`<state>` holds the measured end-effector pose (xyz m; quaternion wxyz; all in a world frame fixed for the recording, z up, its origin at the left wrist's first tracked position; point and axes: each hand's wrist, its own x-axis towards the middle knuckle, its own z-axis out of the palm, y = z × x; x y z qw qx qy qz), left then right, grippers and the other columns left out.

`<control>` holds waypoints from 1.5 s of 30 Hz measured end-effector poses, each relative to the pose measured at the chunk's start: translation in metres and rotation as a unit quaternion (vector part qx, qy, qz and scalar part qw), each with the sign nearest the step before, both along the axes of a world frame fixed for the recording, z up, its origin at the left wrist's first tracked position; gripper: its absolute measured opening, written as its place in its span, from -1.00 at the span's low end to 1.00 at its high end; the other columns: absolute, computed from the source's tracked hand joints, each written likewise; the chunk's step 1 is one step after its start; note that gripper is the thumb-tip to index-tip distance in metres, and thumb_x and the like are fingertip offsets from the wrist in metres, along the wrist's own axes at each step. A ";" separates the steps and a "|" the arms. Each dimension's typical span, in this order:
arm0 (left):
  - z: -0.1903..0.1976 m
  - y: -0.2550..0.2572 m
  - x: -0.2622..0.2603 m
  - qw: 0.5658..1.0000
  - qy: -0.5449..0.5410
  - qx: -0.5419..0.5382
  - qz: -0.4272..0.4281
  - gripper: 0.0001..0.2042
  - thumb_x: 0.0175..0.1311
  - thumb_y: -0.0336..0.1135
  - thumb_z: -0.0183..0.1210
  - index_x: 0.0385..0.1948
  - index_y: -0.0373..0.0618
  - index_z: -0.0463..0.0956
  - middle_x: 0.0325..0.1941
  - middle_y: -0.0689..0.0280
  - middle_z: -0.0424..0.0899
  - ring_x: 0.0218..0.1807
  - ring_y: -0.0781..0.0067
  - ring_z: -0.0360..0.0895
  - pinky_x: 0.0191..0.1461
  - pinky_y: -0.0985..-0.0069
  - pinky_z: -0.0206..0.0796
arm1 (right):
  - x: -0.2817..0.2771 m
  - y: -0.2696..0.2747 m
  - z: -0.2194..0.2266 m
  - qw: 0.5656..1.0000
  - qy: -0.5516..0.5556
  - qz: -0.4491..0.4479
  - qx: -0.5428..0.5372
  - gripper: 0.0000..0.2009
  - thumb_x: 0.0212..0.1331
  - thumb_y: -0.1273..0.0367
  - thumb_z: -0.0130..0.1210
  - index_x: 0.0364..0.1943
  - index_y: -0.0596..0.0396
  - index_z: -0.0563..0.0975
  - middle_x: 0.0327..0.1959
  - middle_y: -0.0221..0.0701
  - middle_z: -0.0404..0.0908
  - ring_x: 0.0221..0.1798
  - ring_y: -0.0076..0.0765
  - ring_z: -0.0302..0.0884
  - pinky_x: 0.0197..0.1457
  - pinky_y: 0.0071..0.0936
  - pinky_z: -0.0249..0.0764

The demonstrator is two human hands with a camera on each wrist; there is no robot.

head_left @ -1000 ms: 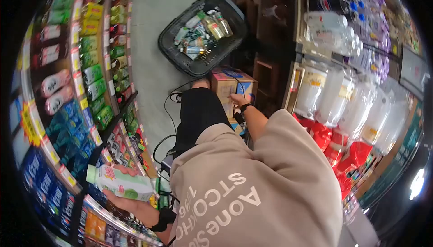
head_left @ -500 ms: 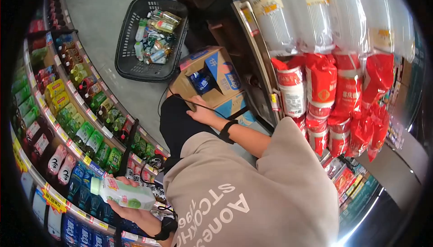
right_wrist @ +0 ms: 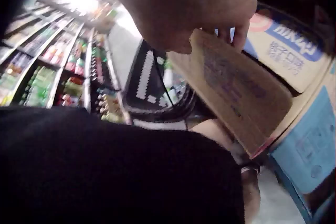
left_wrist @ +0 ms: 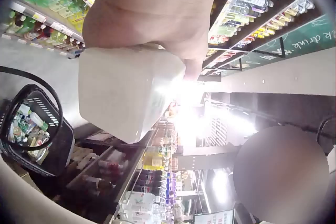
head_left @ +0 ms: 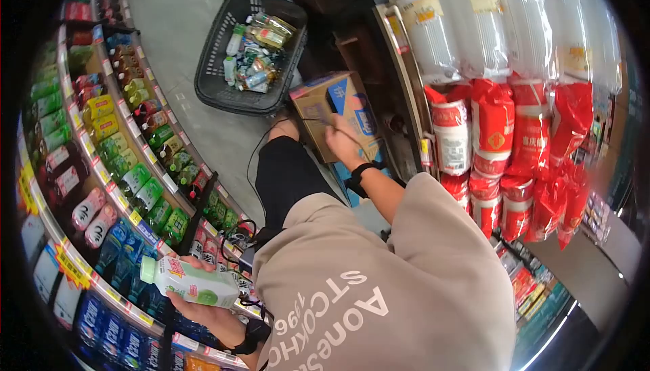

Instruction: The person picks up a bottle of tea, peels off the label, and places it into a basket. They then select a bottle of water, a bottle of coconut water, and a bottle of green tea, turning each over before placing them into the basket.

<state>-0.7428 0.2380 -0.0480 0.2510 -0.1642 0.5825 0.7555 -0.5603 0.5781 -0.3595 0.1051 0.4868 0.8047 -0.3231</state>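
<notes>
My left hand (head_left: 210,311) grips a white bottle (head_left: 200,286) with a pale green cap, lying sideways at the lower left of the head view. In the left wrist view the bottle's base (left_wrist: 118,90) faces the camera. At the cardboard box (head_left: 315,115), my right hand (head_left: 344,142) is on the top. The right wrist view shows that hand (right_wrist: 194,8) with fingers curled over the upper edge of a brown cardboard flap (right_wrist: 236,95); the thumb is hidden. The box's contents do not show in the head view.
A dark basket (head_left: 215,76) holding several bottles stands on the floor beyond the box. Drink shelves (head_left: 101,188) curve along the left. Red-wrapped cups (head_left: 491,124) and clear-bagged cups (head_left: 481,26) fill the right side. A thin cable crosses the box and the leg.
Half a second ago the box showed blue packs through its opening; the top now covers them. My right hand has moved farther up the box. The left hand still grips the bottle.
</notes>
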 end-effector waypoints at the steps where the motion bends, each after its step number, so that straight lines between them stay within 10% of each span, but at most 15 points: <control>1: 0.002 -0.003 0.001 1.000 0.008 -0.009 0.013 -0.29 0.43 0.27 -0.04 0.34 -0.16 0.20 -0.16 0.14 0.47 -0.18 0.27 0.48 -0.05 0.32 0.39 | 0.006 0.014 -0.009 0.996 -0.076 -0.040 -0.021 -0.61 0.19 0.34 0.09 0.11 0.13 0.52 0.20 -0.12 0.54 0.25 0.04 0.47 0.16 -0.09 0.50; 4: 0.003 -0.016 0.003 0.999 0.025 -0.011 0.038 -0.27 0.40 0.29 -0.02 0.34 -0.17 0.19 -0.17 0.15 0.47 -0.21 0.27 0.49 -0.05 0.31 0.40 | 0.020 0.035 -0.025 0.972 -0.030 0.082 0.219 -0.60 0.18 0.37 0.10 0.13 0.15 0.52 0.27 -0.06 0.48 0.30 0.10 0.41 0.19 -0.08 0.49; 8: -0.005 -0.037 0.008 0.995 0.033 0.009 0.093 -0.24 0.38 0.31 0.00 0.36 -0.18 0.18 -0.16 0.14 0.50 -0.21 0.24 0.52 -0.08 0.29 0.43 | 0.019 0.057 -0.098 0.910 -0.113 0.396 0.059 -0.59 0.03 0.35 0.16 0.03 0.13 0.63 0.35 -0.13 0.48 0.29 0.09 0.47 0.22 -0.11 0.49; 11: -0.014 -0.050 0.018 0.984 0.020 0.082 0.157 -0.21 0.32 0.30 0.09 0.37 -0.16 0.23 -0.11 0.12 0.55 -0.17 0.19 0.56 -0.06 0.24 0.47 | -0.023 0.047 -0.137 0.915 -0.251 0.306 -0.081 -0.67 0.04 0.32 0.13 -0.16 0.23 0.67 0.03 -0.06 0.68 0.06 0.13 0.62 0.12 -0.10 0.53; 13: -0.008 -0.057 0.028 0.978 0.032 0.117 0.171 -0.21 0.28 0.30 0.15 0.35 -0.15 0.27 -0.06 0.11 0.56 -0.09 0.16 0.57 -0.02 0.20 0.48 | -0.097 0.024 -0.044 0.928 -0.149 0.325 -0.102 -0.67 0.18 0.26 0.17 -0.22 0.34 0.67 -0.25 0.09 0.71 -0.09 0.20 0.69 0.03 -0.05 0.56; 19: 0.053 -0.048 0.051 0.911 0.179 0.182 0.324 -0.09 0.21 0.55 0.04 0.29 -0.17 0.32 -0.20 0.10 0.60 -0.23 0.18 0.63 -0.20 0.27 0.49 | -0.255 -0.090 0.097 0.780 -0.064 0.478 -0.399 -0.63 0.37 0.25 0.21 0.12 0.23 0.61 -0.12 -0.33 0.75 -0.05 -0.44 0.64 0.01 -0.42 0.52; 26: 0.091 -0.052 0.097 0.778 0.263 0.288 0.492 -0.09 0.34 0.57 -0.33 0.28 -0.18 0.33 -0.20 0.01 0.60 -0.25 0.03 0.66 -0.19 0.19 0.53 | -0.315 -0.241 0.282 0.514 0.005 0.713 -0.477 -0.67 0.41 0.32 0.19 0.17 0.15 0.58 -0.01 -0.37 0.70 0.09 -0.45 0.60 0.22 -0.43 0.50; 33: 0.080 -0.031 0.116 0.727 0.286 0.296 0.550 -0.14 0.40 0.50 -0.32 0.30 -0.21 0.31 -0.14 0.01 0.61 -0.17 0.00 0.65 -0.09 0.15 0.50 | -0.298 -0.248 0.211 0.496 -0.086 0.741 -0.444 -0.68 0.38 0.35 0.24 0.13 0.20 0.59 -0.05 -0.38 0.71 0.02 -0.49 0.63 0.14 -0.44 0.54; 45: 0.089 -0.055 0.084 0.818 0.254 0.317 0.407 -0.21 0.43 0.44 -0.23 0.29 -0.19 0.29 -0.10 -0.01 0.60 -0.14 0.06 0.64 -0.04 0.21 0.49 | -0.308 -0.211 0.327 0.624 0.152 0.649 -0.407 -0.71 0.35 0.36 0.24 0.08 0.20 0.61 -0.08 -0.31 0.76 -0.03 -0.44 0.67 0.10 -0.46 0.54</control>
